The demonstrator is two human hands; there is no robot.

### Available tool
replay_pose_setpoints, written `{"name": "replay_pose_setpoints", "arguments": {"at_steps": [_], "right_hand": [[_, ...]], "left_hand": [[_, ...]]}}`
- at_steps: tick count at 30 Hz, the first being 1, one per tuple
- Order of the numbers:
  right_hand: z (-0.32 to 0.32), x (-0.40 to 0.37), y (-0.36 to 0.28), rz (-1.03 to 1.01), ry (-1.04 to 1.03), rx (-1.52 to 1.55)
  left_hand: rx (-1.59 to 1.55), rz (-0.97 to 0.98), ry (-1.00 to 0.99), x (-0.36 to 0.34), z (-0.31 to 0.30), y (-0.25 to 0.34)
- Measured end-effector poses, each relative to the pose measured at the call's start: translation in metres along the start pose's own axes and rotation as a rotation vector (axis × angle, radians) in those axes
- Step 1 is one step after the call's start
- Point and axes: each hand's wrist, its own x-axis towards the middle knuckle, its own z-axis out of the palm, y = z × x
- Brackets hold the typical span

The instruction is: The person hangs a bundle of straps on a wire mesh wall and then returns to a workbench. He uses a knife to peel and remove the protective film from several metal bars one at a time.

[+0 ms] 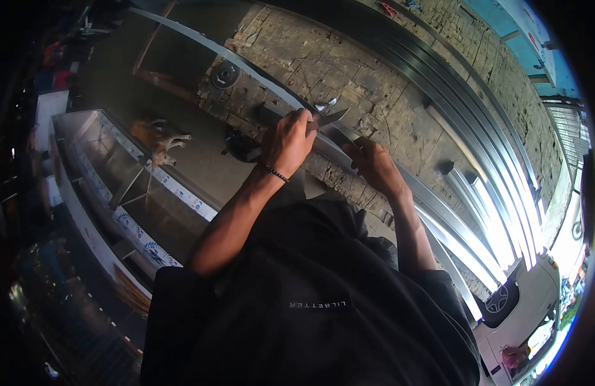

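Observation:
My left hand (288,143), with a dark beaded bracelet at the wrist, is closed around the brown grip of a flat tool with a pointed metal blade (334,118). The blade points right, across a long silver metal bar (259,72). My right hand (378,168) has its fingers curled at the bar's edge, a little right of the blade. Whether a small item is also between those fingers is hidden. A small shiny piece (325,104) lies just beyond the blade.
Several long metal profiles (432,67) lie along the worn wooden bench (368,83). A black disc (225,75) sits at the bench's left edge. On the floor, a dog (157,138) lies near a long metal frame (85,119). A white vehicle (522,315) stands at lower right.

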Motion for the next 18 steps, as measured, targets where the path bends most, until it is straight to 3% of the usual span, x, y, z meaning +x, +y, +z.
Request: {"name": "replay_pose_setpoints", "arguments": {"at_steps": [2,8,13,15,18], "right_hand": [[0.003,-0.001,0.003,-0.073,0.049,0.021],[0.005,0.001,0.006,-0.046,0.032,0.032],[0.005,0.002,0.007,-0.017,0.037,0.04],[0.004,0.002,0.005,-0.004,0.04,0.04],[0.001,0.003,0.003,-0.004,0.008,-0.023]], "left_hand": [[0.082,-0.026,-0.092,0.003,0.0,0.0],[0.111,-0.031,-0.103,0.012,-0.007,-0.001],[0.137,-0.188,-0.062,0.026,-0.019,-0.038],[-0.031,-0.159,0.043,0.026,-0.013,-0.052],[-0.158,-0.156,0.02,0.017,-0.007,-0.044]]}}
